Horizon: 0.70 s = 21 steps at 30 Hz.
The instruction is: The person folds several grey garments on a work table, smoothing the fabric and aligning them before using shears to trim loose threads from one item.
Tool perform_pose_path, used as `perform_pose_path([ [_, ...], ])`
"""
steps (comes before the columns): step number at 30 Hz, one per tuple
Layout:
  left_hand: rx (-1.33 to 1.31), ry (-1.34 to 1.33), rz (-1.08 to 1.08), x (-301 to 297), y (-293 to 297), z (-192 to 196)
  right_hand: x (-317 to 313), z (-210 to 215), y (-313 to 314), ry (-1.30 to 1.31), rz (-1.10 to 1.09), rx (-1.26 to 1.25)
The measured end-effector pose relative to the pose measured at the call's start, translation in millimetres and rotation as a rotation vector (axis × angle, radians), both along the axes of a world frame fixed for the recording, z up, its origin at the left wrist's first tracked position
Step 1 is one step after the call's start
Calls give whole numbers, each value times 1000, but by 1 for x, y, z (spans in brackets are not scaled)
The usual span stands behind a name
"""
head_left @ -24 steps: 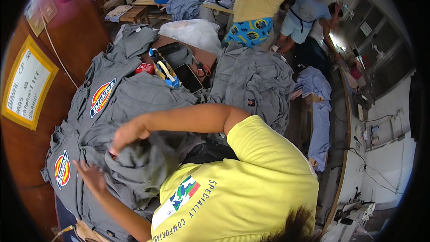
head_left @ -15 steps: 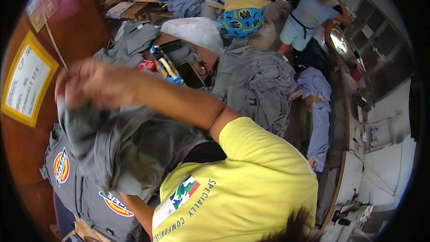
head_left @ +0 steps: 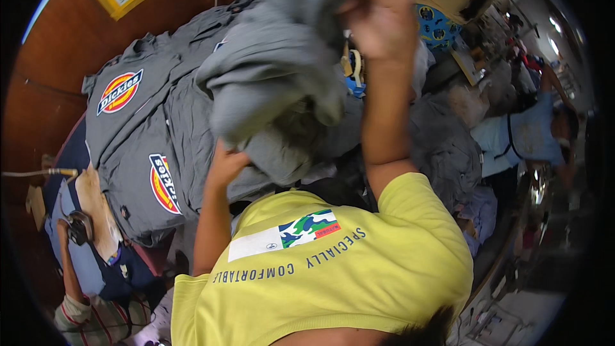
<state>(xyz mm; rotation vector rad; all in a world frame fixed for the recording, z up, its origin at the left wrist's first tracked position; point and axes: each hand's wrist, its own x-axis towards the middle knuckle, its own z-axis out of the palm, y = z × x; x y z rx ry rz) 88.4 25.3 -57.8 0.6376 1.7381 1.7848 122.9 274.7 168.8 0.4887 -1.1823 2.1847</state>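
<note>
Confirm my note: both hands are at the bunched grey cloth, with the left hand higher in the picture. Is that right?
Not quite. The head view shows the right hand higher, by the top of the bunched grey cloth, and the left hand lower, at its lower left edge. Both are at the cloth, as noted.

Right grip (head_left: 379, 18) and gray garment (head_left: 272, 80) now higher in view, farther right

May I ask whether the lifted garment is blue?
No, the bunched garment between the left hand and the right hand is grey.
</note>
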Motion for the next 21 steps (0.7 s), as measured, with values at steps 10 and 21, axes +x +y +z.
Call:
perform_pose_path([
  [10,384,-56,811,-52,-139,-40,-40,-143,138,-718,-707,1248],
  [21,-524,657,521,-22,-38,-80,-87,-260,-104,-370,-144,1562],
])
